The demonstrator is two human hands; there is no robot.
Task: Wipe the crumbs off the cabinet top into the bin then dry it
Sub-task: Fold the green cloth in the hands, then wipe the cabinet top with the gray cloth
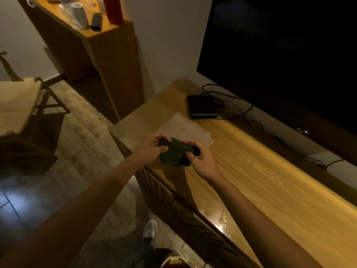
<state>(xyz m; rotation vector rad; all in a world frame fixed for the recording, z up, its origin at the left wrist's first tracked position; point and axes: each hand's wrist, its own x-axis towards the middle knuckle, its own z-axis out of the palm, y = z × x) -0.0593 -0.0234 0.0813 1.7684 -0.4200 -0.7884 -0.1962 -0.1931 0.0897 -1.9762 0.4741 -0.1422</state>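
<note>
both forearms reach out over the cabinet [260,171], left hand [152,149] and right hand [201,159] each pinching a side of the green cloth [172,153] just above the top. fingers are closed on it. looks soft, light, floppy, so i'd bunch it into a pad. pale towel [185,128] lies just behind. can't make out crumbs or bin.

Both bare arms stretched forward, hands meeting.

Left hand [152,147] with fingers curled, thumb and fingertips pinching inward; right hand [200,158] opposite, back turned up, fingers folded under in a closed grip. Wrists level, forearms converging from lower corners.
</note>
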